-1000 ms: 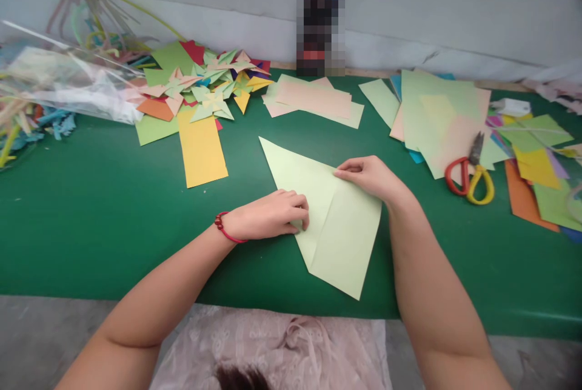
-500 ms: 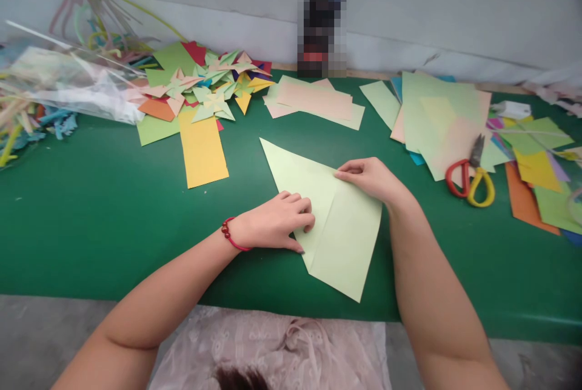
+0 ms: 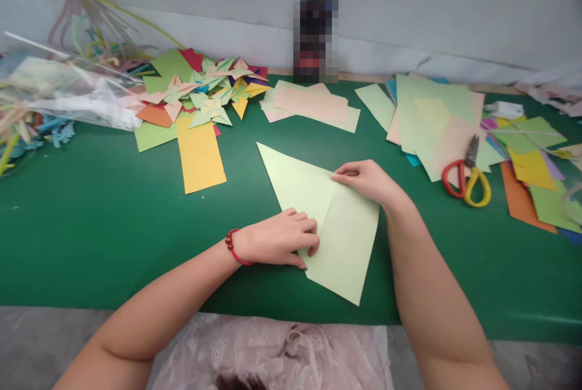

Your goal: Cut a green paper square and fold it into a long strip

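Note:
A sheet of pale green paper (image 3: 345, 250) lies on the green tabletop in front of me, with one part folded over and an edge running down its middle. My right hand (image 3: 366, 179) pinches its upper edge between thumb and fingertips. On the lower left of the sheet rests my left hand (image 3: 288, 238), wearing a red beaded bracelet (image 3: 230, 244). Its fingers are curled against the folded part, and the thumb is at the paper's lower left edge. Part of the paper under the left hand is hidden.
Folded paper stars (image 3: 211, 106) and a yellow sheet (image 3: 200, 153) lie at the upper left, beside a clear plastic bag (image 3: 86, 96). Pink and green strips (image 3: 309, 104) are at the back. Scissors (image 3: 470, 178) rest by stacked sheets (image 3: 409, 129) on the right. A pixelated object (image 3: 316, 38) stands against the wall.
My left hand has slid down and slightly right along the folded part of the paper. The right hand keeps its pinch on the upper edge. The whole view has shifted slightly.

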The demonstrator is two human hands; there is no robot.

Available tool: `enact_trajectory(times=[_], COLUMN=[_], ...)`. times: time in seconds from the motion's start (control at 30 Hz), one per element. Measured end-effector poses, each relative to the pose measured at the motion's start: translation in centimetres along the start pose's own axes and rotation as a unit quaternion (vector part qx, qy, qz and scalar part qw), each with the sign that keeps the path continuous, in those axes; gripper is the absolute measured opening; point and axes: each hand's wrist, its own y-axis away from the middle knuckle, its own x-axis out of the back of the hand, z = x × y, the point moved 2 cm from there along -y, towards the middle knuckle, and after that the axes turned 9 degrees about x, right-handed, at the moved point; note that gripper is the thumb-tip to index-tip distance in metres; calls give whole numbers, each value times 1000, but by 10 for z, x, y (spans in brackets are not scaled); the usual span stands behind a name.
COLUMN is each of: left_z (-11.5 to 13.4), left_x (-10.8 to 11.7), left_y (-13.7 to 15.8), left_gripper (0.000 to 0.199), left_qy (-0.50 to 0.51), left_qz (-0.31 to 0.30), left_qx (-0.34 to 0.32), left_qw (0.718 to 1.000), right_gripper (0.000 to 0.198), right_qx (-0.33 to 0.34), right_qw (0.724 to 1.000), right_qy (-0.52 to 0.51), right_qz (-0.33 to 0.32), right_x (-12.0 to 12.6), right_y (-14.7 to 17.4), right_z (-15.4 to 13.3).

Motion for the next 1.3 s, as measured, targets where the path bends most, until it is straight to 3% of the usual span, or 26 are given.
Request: enact_trajectory(times=[0.53, 0.77, 1.0, 1.3], left_z=[6, 7, 2, 1], left_x=[-6, -9, -8, -6], left_y=[-1, -3, -3, -1], left_gripper=[43, 18, 37, 41], left_qy=[-39, -96, -50, -7], left_qz=[35, 49, 37, 26], left_qx=[1, 8, -11, -1], left_qw=[999, 994, 998, 1000], right_gripper=[25, 24, 24, 27], right_qx=[8, 9, 1, 12], right_qw=[1000, 1000, 1000, 1000], right_qy=[-7, -7, -6, -3], right_qz=[3, 3, 0, 2], right_x=[-1, -1, -1, -1], right_y=[-1, -1, -1, 0], right_z=[2, 1, 1, 1])
